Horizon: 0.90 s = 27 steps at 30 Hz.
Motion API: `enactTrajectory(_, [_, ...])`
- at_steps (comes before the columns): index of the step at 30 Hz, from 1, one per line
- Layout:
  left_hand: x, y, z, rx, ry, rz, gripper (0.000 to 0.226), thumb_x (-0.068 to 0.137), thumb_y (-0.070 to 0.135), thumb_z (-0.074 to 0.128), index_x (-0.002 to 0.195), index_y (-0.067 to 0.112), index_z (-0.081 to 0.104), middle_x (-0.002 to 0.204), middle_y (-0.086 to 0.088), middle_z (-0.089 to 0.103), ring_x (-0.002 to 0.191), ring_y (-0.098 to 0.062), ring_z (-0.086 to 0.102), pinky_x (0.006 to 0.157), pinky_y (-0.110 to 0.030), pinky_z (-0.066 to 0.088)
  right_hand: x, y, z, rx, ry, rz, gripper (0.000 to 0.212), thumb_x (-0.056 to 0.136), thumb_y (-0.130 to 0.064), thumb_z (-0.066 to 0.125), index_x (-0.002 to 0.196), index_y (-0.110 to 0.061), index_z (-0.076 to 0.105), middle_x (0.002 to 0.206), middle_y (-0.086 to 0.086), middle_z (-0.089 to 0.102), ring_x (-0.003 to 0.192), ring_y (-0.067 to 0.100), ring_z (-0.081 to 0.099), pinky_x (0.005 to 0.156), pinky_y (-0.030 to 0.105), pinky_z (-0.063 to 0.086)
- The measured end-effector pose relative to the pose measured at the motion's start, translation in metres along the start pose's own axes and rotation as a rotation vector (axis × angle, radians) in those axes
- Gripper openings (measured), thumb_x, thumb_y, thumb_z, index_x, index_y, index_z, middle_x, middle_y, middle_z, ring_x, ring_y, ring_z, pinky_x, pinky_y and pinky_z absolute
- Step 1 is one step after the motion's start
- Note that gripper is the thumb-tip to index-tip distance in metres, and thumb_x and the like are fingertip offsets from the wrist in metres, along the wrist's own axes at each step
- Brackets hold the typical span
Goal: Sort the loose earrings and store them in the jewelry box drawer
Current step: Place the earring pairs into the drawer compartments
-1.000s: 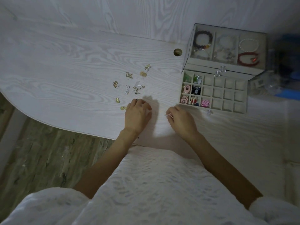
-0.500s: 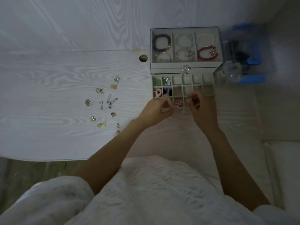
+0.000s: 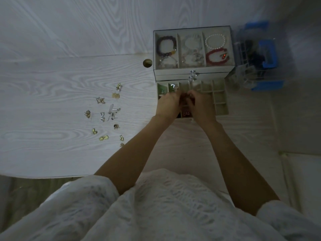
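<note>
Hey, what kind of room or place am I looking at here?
Probably a home dressing or vanity spot: a pale wood-grain tabletop, a glass-topped jewelry box with beaded bracelets inside, and small gold earrings scattered loose beside it.

From my remote seat the room reads dim and bluish, with no lamp or window in view. A white wood-grain desk [image 3: 52, 94] fills most of the picture, its front edge curving away at lower left, well left of the fingers. Behind it rises a wall panel [image 3: 78, 23] in the same pale grain. A round cable hole [image 3: 147, 63] sits in the desk near the wall, up and left of the fingers. Below the curved edge I see a strip of wood-look floor [image 3: 31, 190]. Far right, a grey surface [image 3: 298, 110] stretches away, too murky for me to identify.
</note>
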State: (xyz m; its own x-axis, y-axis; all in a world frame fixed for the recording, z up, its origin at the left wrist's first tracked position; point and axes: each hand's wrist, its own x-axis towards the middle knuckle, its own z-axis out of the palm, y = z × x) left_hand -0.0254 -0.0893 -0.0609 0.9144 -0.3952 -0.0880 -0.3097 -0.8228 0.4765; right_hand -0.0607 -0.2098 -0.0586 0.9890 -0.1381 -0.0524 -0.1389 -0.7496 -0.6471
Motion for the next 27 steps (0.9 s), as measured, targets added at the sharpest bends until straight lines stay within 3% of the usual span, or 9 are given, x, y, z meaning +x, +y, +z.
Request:
enactTrajectory(5, [-0.006, -0.001, -0.004, -0.065, 0.056, 0.029, 0.025, 0.089, 0.023, 0.054, 0.111, 0.012, 0.057, 0.093, -0.012, 0.071, 0.082, -0.031, 0.066, 0.067, -0.040, 0.054, -0.001, 0.000, 0.001, -0.102, 0.010, -0.035, 0.020, 0.089, -0.010, 0.053, 0.105, -0.007, 0.063, 0.095, 0.016, 0.067, 0.084, 0.032, 0.061, 0.071, 0.036, 0.049])
enactTrajectory(9, [-0.031, -0.016, -0.026, 0.019, 0.245, 0.098, 0.027, 0.090, 0.038, 0.047, 0.098, 0.017, 0.063, 0.076, -0.004, 0.069, 0.068, -0.023, 0.063, 0.056, -0.027, 0.044, -0.010, -0.004, 0.003, -0.319, 0.019, -0.101, 0.019, 0.090, -0.012, 0.051, 0.100, -0.005, 0.066, 0.106, 0.018, 0.058, 0.101, 0.035, 0.050, 0.077, 0.038, 0.042])
enactTrajectory(12, [-0.060, -0.043, -0.049, 0.021, 0.344, 0.120, 0.022, 0.091, 0.033, 0.048, 0.093, 0.019, 0.066, 0.072, 0.003, 0.069, 0.063, -0.018, 0.061, 0.056, -0.025, 0.043, -0.018, -0.016, 0.005, -0.257, 0.111, -0.165, 0.017, 0.089, -0.010, 0.051, 0.098, -0.005, 0.065, 0.104, 0.015, 0.057, 0.097, 0.031, 0.052, 0.072, 0.033, 0.043])
enactTrajectory(15, [-0.090, -0.083, -0.066, -0.009, 0.407, -0.018, 0.016, 0.091, 0.028, 0.053, 0.096, 0.020, 0.066, 0.075, 0.005, 0.071, 0.066, -0.016, 0.062, 0.058, -0.023, 0.041, -0.025, -0.039, 0.017, -0.108, 0.096, -0.264, 0.018, 0.089, -0.010, 0.049, 0.099, -0.006, 0.063, 0.102, 0.013, 0.056, 0.096, 0.028, 0.053, 0.078, 0.036, 0.047])
enactTrajectory(18, [-0.112, -0.128, -0.074, -0.056, 0.328, -0.262, 0.017, 0.088, 0.020, 0.057, 0.103, 0.020, 0.064, 0.089, 0.002, 0.072, 0.083, -0.018, 0.063, 0.067, -0.027, 0.043, -0.028, -0.070, 0.040, -0.044, 0.007, -0.387, 0.020, 0.087, -0.008, 0.053, 0.104, -0.006, 0.064, 0.100, 0.012, 0.059, 0.097, 0.024, 0.051, 0.079, 0.034, 0.047])
enactTrajectory(21, [-0.116, -0.160, -0.084, -0.064, 0.209, -0.392, 0.028, 0.084, 0.013, 0.061, 0.111, 0.017, 0.064, 0.104, -0.007, 0.068, 0.094, -0.025, 0.061, 0.079, -0.032, 0.044, -0.022, -0.096, 0.066, -0.099, -0.117, -0.523, 0.022, 0.085, -0.006, 0.059, 0.106, -0.007, 0.065, 0.099, 0.011, 0.062, 0.093, 0.028, 0.056, 0.074, 0.033, 0.048])
enactTrajectory(27, [-0.099, -0.175, -0.095, -0.017, 0.077, -0.362, 0.040, 0.082, 0.012, 0.065, 0.121, 0.012, 0.059, 0.116, -0.011, 0.063, 0.102, -0.028, 0.056, 0.085, -0.033, 0.041, 0.005, -0.136, 0.115, -0.143, -0.335, -0.521, 0.022, 0.088, -0.003, 0.053, 0.107, -0.004, 0.064, 0.113, 0.011, 0.060, 0.102, 0.029, 0.053, 0.076, 0.043, 0.051])
